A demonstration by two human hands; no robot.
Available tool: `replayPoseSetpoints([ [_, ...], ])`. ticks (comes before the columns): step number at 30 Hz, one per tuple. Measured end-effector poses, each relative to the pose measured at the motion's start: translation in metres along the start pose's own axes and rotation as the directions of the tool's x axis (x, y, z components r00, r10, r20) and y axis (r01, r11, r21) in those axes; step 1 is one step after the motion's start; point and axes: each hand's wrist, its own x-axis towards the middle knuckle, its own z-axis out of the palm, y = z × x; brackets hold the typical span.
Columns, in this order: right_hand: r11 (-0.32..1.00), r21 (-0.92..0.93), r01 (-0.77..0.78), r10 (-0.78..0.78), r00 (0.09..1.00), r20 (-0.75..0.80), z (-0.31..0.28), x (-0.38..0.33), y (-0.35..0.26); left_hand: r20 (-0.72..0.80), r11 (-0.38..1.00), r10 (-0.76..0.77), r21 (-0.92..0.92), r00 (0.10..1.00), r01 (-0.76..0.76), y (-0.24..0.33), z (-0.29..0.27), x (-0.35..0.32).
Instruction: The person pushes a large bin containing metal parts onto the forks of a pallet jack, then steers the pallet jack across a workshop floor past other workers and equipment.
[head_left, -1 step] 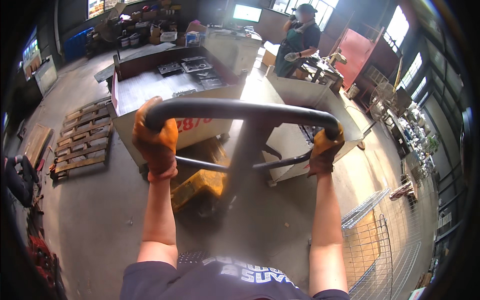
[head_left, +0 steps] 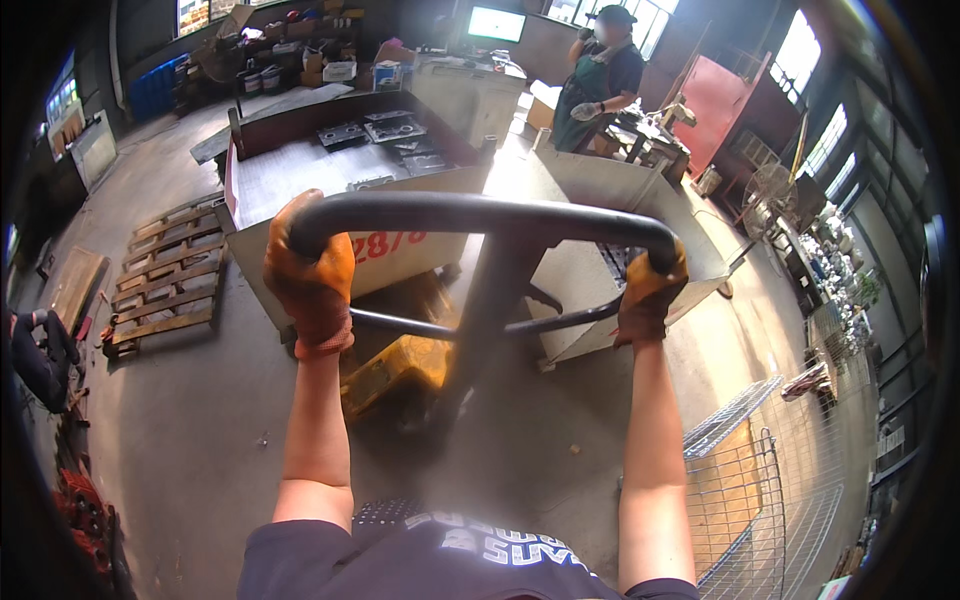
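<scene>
Both my hands wear orange work gloves and grip the black loop handle point(head_left: 490, 212) of a yellow pallet jack point(head_left: 405, 370). My left hand point(head_left: 308, 270) is wrapped round the handle's left bend, and my right hand point(head_left: 652, 290) round its right bend. The handle's shaft runs down the middle, blurred, to the yellow body below. Just beyond the jack stands a pale metal bin point(head_left: 290, 270) with a dark inner wall, holding several flat dark metal parts point(head_left: 385, 133). A second pale metal bin point(head_left: 680, 225) stands at the right, partly hidden behind the handle.
A wooden pallet point(head_left: 168, 275) lies on the floor at the left. Near me on the right is a wire mesh cage point(head_left: 735, 490). Another person point(head_left: 595, 85) in an apron and cap stands behind the right bin, beside a cluttered workbench point(head_left: 645, 135). A large fan point(head_left: 770, 200) stands farther right.
</scene>
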Motion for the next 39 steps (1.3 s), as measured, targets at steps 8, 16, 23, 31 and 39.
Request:
replayPoseSetpoints([
  [8, 0.971, -0.198, 0.131, -0.144, 0.988, -0.052, 0.028, 0.029, 0.053, 0.049, 0.989, -0.124, -0.068, 0.991, 0.127, -0.010, 0.023, -0.010],
  [16, 0.958, -0.236, 0.164, -0.181, 0.982, -0.050, 0.063, 0.052, 0.064, 0.021, 1.000, 0.007, -0.013, 1.000, -0.007, -0.037, 0.039, 0.000],
  [23, 0.944, -0.242, 0.223, -0.240, 0.970, -0.042, 0.087, 0.076, 0.090, -0.019, 0.985, 0.098, 0.141, 0.995, -0.094, -0.057, 0.064, 0.009],
  [31, 0.920, 0.197, -0.338, 0.274, 0.916, 0.292, 0.146, 0.119, 0.149, 0.032, 0.996, -0.081, 0.030, 0.996, 0.080, -0.010, 0.062, -0.012],
  [39, 0.862, 0.023, -0.506, 0.464, 0.807, 0.365, 0.221, 0.164, 0.199, 0.041, 0.983, -0.168, -0.066, 0.985, 0.171, 0.018, 0.086, -0.024],
])
